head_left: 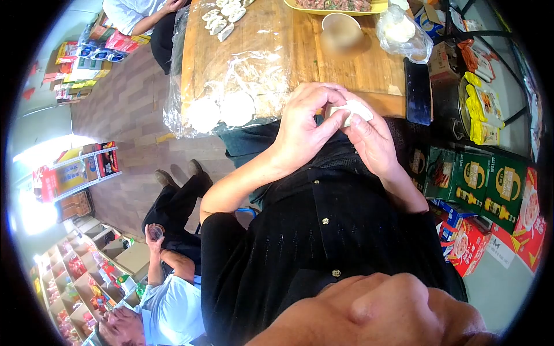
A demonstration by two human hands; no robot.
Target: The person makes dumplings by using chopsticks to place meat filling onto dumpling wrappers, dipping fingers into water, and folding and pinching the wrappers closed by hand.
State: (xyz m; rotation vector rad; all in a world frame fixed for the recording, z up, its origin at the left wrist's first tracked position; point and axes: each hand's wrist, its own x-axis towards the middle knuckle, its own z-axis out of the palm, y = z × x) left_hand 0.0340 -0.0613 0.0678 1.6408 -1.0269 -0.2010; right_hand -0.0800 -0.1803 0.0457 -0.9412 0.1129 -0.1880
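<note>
A folded white dumpling wrapper [353,109] is pinched between my left hand [309,124] and my right hand [372,135], just off the table's near edge. Fingers of both hands are closed round it. Round white wrappers [204,115] lie on clear plastic film left of my hands. Folded dumplings [218,24] sit farther back on the wooden table [311,63]. Beyond my hands stand a small bowl [341,32], partly blurred, and a yellow-rimmed tray [378,7] of meat filling. A plastic bag [404,32] with pale dough is at the right.
A dark phone [418,92] lies at the table's right edge. Green boxes [470,179] and yellow packets [483,109] stand to the right. One person [173,300] sits at lower left holding a cup; another person's arm [153,20] shows at upper left.
</note>
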